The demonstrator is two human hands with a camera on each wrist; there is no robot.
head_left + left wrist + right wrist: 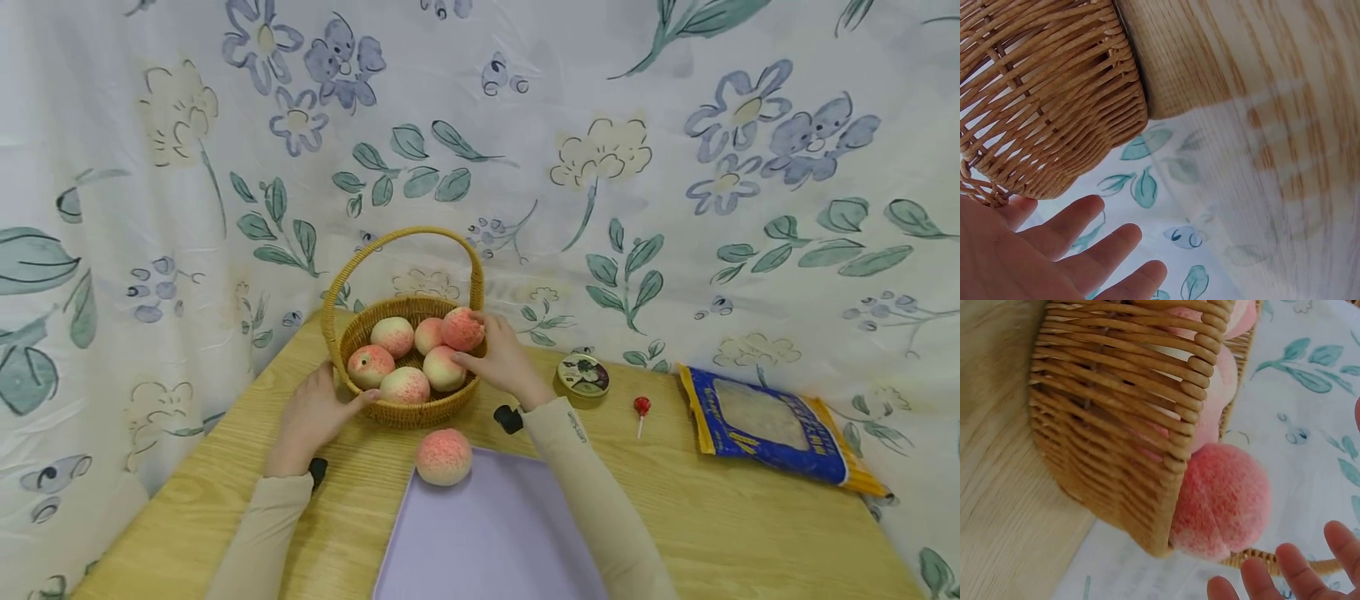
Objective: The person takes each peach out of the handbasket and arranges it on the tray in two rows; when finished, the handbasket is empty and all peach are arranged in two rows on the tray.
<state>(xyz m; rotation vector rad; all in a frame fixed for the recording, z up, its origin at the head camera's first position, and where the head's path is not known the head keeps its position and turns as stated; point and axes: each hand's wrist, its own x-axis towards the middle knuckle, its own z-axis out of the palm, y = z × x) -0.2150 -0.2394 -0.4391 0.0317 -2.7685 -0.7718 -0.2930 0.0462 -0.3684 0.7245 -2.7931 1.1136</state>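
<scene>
A wicker basket point(420, 414) with a tall arched handle holds several pink-and-cream peaches point(405, 386). My left hand point(313, 419) is at the basket's left rim, its thumb pointing along the front edge. In the left wrist view, its fingers point(1110, 247) extend loosely beside the weave. My right hand point(504, 358) reaches over the right rim, beside the reddest peach point(462, 329), which sits highest at that side. The right wrist view shows this peach point(1225, 500) against the rim, with the fingers point(1297, 572) spread and a gap between. The right thumb is hidden there.
Another peach point(443, 457) sits at the top left corner of a lilac tray point(495, 533) in front of the basket. To the right are a round tin point(582, 377), a red lollipop point(641, 407) and a blue-and-yellow packet point(780, 429). A floral curtain point(525, 208) hangs behind the wooden table point(720, 525).
</scene>
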